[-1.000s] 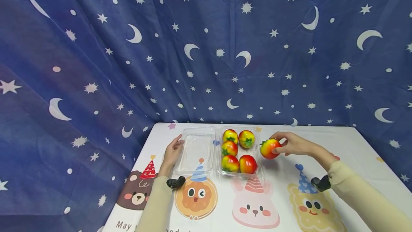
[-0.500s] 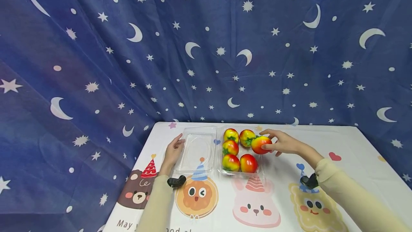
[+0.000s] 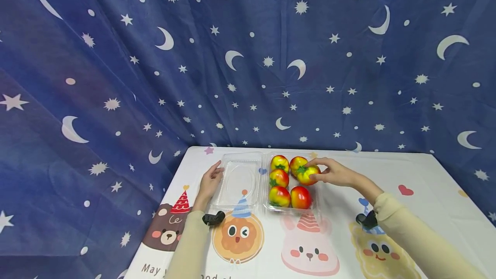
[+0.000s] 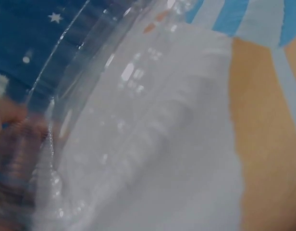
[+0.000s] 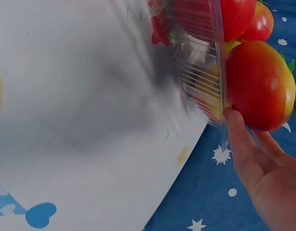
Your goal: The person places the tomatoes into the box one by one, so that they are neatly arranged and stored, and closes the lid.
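At lower centre I see the right hand (image 3: pixel 334 173) pinching a red-yellow fruit (image 3: pixel 310 176) over the clear tray (image 3: pixel 291 210), the left hand (image 3: pixel 210 180) relaxed at the lid's (image 3: pixel 239 175) edge.

Between the fingers of the right hand (image 3: pixel 332 173), a fruit (image 3: pixel 308 177) is coloured red and yellow, with green leaves (image 3: pixel 301 169). The same colours are shared by the other fruits (image 3: pixel 279 196) beside those fingers. Under them, the white tablecloth (image 3: pixel 272 241) is printed with cartoon faces (image 3: pixel 310 251); beyond, the dark blue curtain (image 3: pixel 252 79) is patterned with white moons (image 3: pixel 228 58) and stars (image 3: pixel 126 20).
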Tool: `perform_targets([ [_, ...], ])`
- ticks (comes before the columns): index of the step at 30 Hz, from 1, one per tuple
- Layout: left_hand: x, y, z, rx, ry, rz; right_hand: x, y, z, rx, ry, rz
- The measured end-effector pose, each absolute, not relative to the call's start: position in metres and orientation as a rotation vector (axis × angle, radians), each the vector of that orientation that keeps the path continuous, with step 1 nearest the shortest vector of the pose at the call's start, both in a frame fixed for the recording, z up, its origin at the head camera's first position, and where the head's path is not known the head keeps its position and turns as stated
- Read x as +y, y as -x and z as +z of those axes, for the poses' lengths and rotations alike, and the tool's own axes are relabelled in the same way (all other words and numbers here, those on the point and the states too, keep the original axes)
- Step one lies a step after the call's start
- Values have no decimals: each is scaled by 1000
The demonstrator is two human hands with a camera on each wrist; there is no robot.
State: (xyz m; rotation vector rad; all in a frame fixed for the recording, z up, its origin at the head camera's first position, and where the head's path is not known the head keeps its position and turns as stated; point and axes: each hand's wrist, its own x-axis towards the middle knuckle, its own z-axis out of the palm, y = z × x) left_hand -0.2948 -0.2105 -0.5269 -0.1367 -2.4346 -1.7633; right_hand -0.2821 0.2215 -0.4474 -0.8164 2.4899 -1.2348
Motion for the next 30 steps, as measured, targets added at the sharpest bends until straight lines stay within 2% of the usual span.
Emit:
perform_targets([
  [6,-213,301,-530,-2425,130,-1763,213,287,-451,2634,864,-1248],
  [14,-217,321,-566,-2410,95,-1720,204,289,-456,2675,937,-1241],
  [21,-212,298,-529,-2423,138,-1799,198,291,-461,2697,859,-1255],
  [30,-211,295,-526,-2433,141,-1793,190,293,-471,2729,755,-1248],
])
